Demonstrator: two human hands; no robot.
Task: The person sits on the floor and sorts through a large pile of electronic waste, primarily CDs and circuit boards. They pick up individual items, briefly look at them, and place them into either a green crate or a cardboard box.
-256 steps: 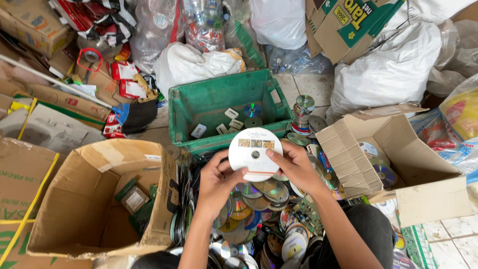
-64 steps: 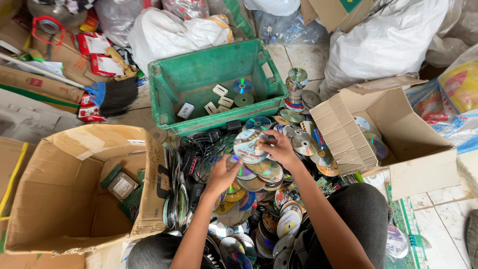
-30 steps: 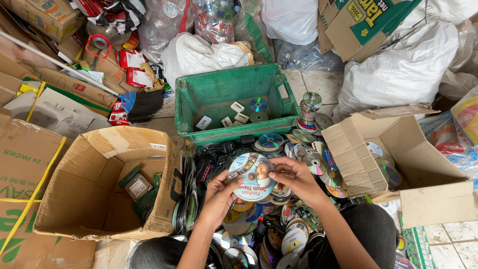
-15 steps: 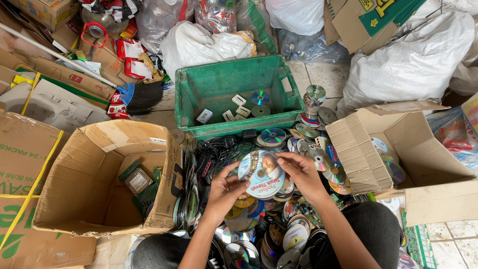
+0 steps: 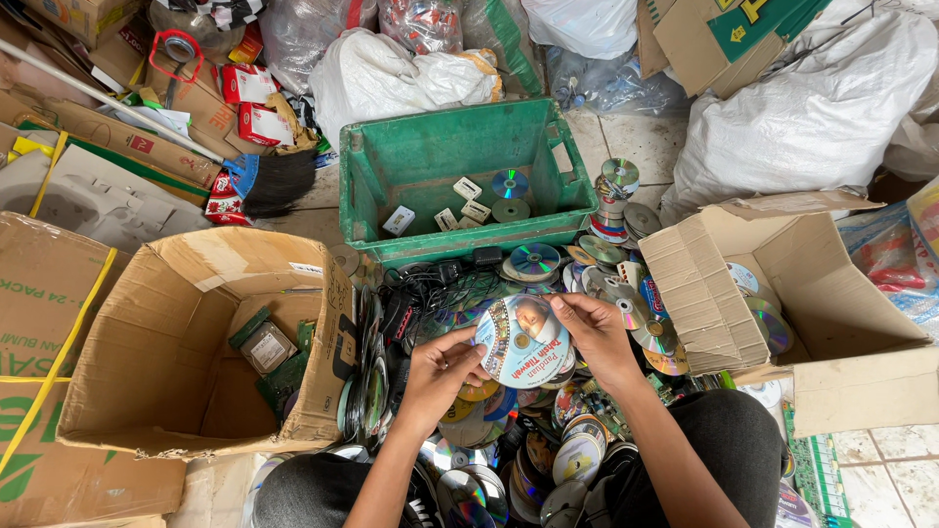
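Printed disc [image 5: 523,340] held face-up toward the camera, between both hands, above the heap of loose discs [image 5: 528,450] on the floor. Round, so no long axis; its printed picture sits upper right, text lower right, so the label reads tilted, running down to the right. Left hand [image 5: 442,370] is at the disc's lower-left edge, fingers curled narrow & pinching the rim. Right hand [image 5: 599,335] is at the right edge, fingertips on the rim, thumb side up. Disc lies btwn the two hands, touching both. Green crate [image 5: 364,186] stands just beyond w/ a few discs & small white pieces inside. Open cardboard box [image 5: 176,293] to the left, another box [image 5: 704,293] to the right.
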